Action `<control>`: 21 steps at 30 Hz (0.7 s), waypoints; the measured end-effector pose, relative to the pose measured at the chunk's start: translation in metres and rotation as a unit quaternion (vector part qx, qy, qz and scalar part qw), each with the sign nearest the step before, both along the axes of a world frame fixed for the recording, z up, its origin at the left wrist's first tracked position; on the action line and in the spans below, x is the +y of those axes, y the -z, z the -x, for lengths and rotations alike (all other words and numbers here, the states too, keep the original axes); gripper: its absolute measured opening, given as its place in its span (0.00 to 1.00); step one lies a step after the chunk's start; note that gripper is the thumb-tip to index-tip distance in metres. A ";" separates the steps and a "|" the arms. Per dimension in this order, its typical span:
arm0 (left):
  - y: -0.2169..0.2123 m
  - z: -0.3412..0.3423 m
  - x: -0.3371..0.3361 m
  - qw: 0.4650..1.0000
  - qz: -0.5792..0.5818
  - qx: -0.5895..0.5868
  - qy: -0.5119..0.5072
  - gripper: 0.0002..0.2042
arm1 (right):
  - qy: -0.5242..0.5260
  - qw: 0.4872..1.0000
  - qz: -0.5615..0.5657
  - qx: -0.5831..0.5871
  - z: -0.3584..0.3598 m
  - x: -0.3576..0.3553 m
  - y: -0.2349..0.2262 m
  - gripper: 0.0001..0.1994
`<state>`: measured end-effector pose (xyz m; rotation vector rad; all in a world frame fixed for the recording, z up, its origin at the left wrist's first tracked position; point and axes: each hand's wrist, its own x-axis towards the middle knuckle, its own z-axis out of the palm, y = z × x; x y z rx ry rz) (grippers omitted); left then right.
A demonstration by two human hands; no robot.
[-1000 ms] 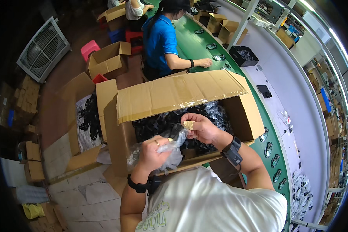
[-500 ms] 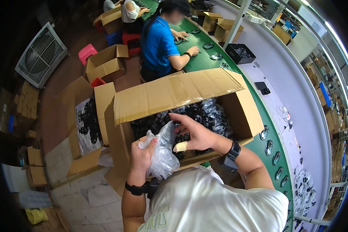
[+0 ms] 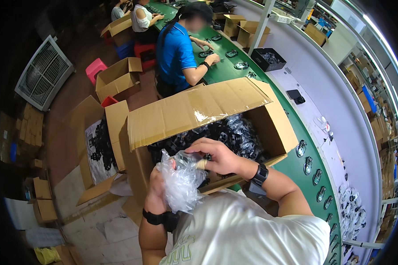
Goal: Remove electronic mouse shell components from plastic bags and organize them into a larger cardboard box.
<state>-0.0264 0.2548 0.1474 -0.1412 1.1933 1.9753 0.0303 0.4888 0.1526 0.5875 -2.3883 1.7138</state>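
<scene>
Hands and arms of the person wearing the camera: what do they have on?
Both forearms are bare, with no gloves. The left hand has a black band at its wrist, the right hand a black wristwatch. Short white T-shirt sleeves cover the upper arms; the shirt has pale green lettering.

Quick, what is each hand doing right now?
Left hand: closed, gripping the clear plastic bag.
Right hand: fingers pinched at the top of the bag.

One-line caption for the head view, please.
Both hands, left hand and right hand, grip a clear plastic bag over an open cardboard box.
</scene>
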 end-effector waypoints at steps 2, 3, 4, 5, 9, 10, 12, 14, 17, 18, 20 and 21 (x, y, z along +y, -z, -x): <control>-0.014 -0.002 0.004 0.998 0.039 0.046 0.026 0.14 | 0.039 0.975 0.165 -0.147 0.004 0.005 0.017 0.13; -0.009 0.002 0.005 0.998 0.038 0.048 0.027 0.14 | 0.041 0.971 0.186 -0.141 0.006 0.014 0.021 0.12; -0.003 0.006 0.004 0.983 0.087 0.147 0.067 0.11 | 0.047 0.956 0.222 -0.185 0.008 0.019 0.017 0.10; 0.002 0.008 0.003 0.954 0.135 0.245 0.106 0.08 | 0.056 0.955 0.224 -0.187 0.006 0.023 0.013 0.10; 0.004 0.012 0.005 0.890 0.212 0.393 0.096 0.05 | 0.068 0.965 0.163 -0.194 0.000 0.029 0.010 0.11; 0.006 0.013 0.005 0.883 0.215 0.410 0.083 0.04 | 0.068 0.965 0.162 -0.193 -0.001 0.033 0.015 0.11; 0.006 0.016 0.006 0.875 0.216 0.427 0.070 0.04 | 0.090 0.978 0.085 -0.170 -0.002 0.041 0.030 0.15; 0.006 0.018 0.005 0.892 0.221 0.387 0.076 0.04 | 0.066 0.968 0.168 -0.177 -0.003 0.028 0.015 0.15; 0.000 0.022 0.008 0.883 0.252 0.382 0.106 0.04 | 0.037 0.970 0.166 -0.174 -0.004 0.025 0.012 0.15; 0.001 0.023 0.009 0.883 0.251 0.381 0.105 0.04 | 0.031 0.982 0.083 -0.165 -0.003 0.026 0.013 0.14; 0.004 0.025 0.009 0.889 0.232 0.375 0.119 0.04 | 0.045 0.985 0.060 -0.158 -0.003 0.026 0.011 0.13; 0.004 0.024 0.009 0.890 0.232 0.375 0.118 0.04 | 0.060 0.986 0.038 -0.150 -0.004 0.026 0.009 0.13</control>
